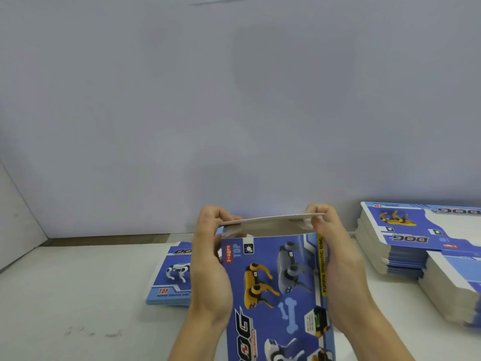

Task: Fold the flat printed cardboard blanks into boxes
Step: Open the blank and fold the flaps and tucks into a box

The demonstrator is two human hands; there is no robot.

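From the head camera I see both hands up in front of me on one blue printed blank [276, 287], held over the white table [78, 295] with its near end cut off by the bottom of the frame. My left hand [208, 267] grips the blank's left edge, fingers curled over the far corner; my right hand [335, 259] grips the right edge, thumb and fingers pinching the far flap [270, 224], which is bent up so I look at its plain grey underside. How far the fingers reach behind the card I cannot tell; the panel hides them. The printing shows a yellow robot dog, a grey one and a pale bone, with "TOP" near the fold; smaller text is too blurred to read. To the left, partly hidden behind my left wrist, a low stack of folded boxes [169, 277] lies on the table. To the right a tall stack of flat blanks [406, 243] runs out of the frame's right edge.
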